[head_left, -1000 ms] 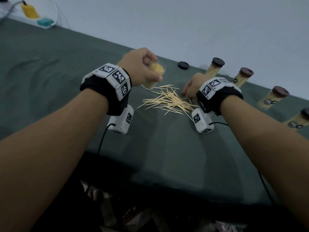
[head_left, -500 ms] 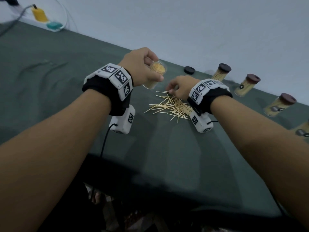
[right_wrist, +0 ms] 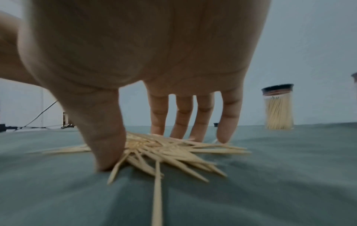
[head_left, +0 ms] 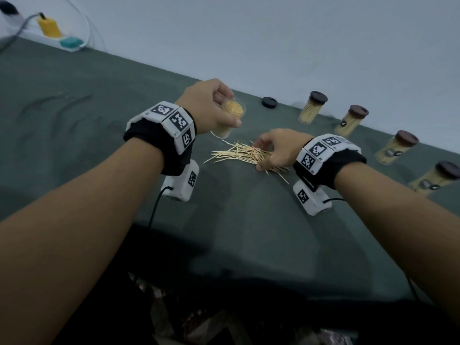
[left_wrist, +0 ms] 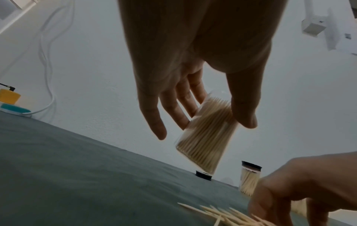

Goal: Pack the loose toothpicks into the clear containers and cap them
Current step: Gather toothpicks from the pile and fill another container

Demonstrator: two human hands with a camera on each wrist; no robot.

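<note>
Toothpicks [head_left: 242, 155] lie loose in a fanned heap on the green-covered counter [head_left: 99, 100], just in front of the person. Over the heap the right hand [head_left: 278, 150] comes down with thumb and fingers [right_wrist: 201, 120] spread and nearly straight, their tips pressing on the sticks from either side; in the right wrist view the thumb sits at the near edge of the heap and the four fingers at the far edge. Beside it, the left hand [head_left: 209, 108] holds an uncapped clear container [head_left: 227, 118] above the counter, tilted, pinched between the thumb and the fingers [left_wrist: 173, 110]. That container is packed full of toothpicks, and their ends show at its open mouth. One dark cap [head_left: 269, 102] lies alone on the counter beyond the hands, near the wall. To its right, four capped containers [head_left: 311, 108] filled with toothpicks stand in a row along the back edge. At the far left corner a yellow plug [head_left: 49, 27] and a teal block [head_left: 71, 42] sit on a white strip with a white cable.
</note>
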